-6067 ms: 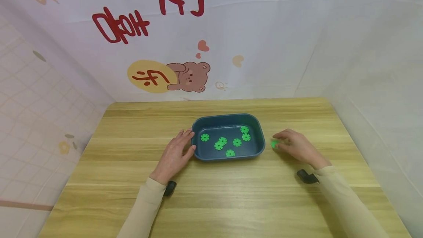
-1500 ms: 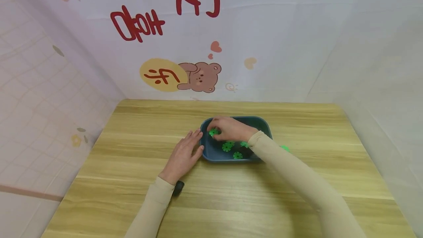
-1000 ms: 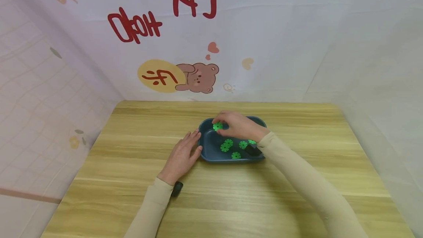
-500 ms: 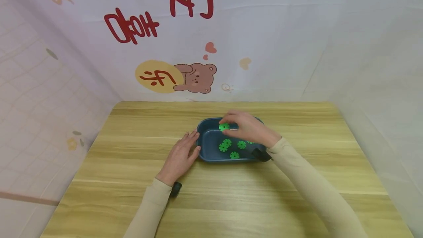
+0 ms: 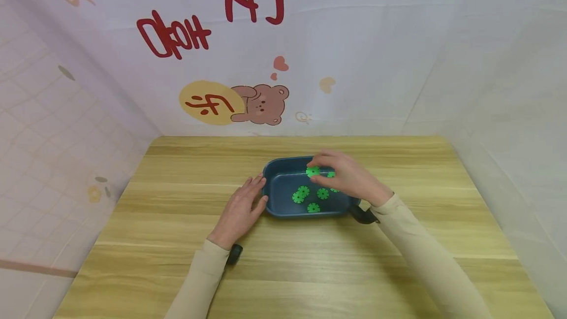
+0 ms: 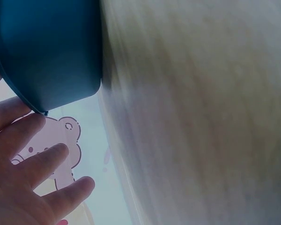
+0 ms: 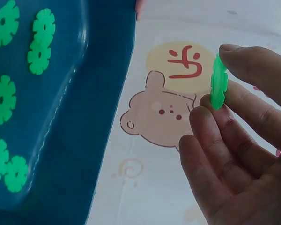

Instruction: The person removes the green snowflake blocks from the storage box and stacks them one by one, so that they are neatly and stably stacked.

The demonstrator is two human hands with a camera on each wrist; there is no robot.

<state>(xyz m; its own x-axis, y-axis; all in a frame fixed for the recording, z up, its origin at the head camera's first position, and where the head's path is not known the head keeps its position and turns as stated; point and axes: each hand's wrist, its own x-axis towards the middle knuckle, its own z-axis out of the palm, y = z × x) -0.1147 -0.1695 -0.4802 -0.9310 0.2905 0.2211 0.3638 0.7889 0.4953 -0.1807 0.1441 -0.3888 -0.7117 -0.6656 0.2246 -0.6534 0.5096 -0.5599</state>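
A dark blue tray [image 5: 278, 191] stands on the table with several green notched snowflake discs [image 5: 313, 207] lying in it. My right hand [image 5: 352, 178] is above the tray's right half, pinching one snowflake disc [image 7: 218, 86] between thumb and fingertips. In the right wrist view that disc is seen nearly edge-on, clear of the tray floor. My left hand [image 5: 239, 210] rests at the tray's left end, its fingers extended and touching the rim. The left wrist view shows those fingers [image 6: 42, 164] spread beside the tray's outer wall [image 6: 61, 51]. My right hand partly covers the discs at the tray's right end.
The wooden table [image 5: 283, 270] runs back to a white printed cloth [image 5: 372, 63] with a bear picture. A pale cloth side [image 5: 509, 151] borders the right. Black wrist cameras [image 5: 364, 214] sit under both wrists.
Earlier my right hand was beside a green disc right of the tray. It then took the disc at the tray's left end, lifted it and carried it rightward. My left hand stays at the rim.
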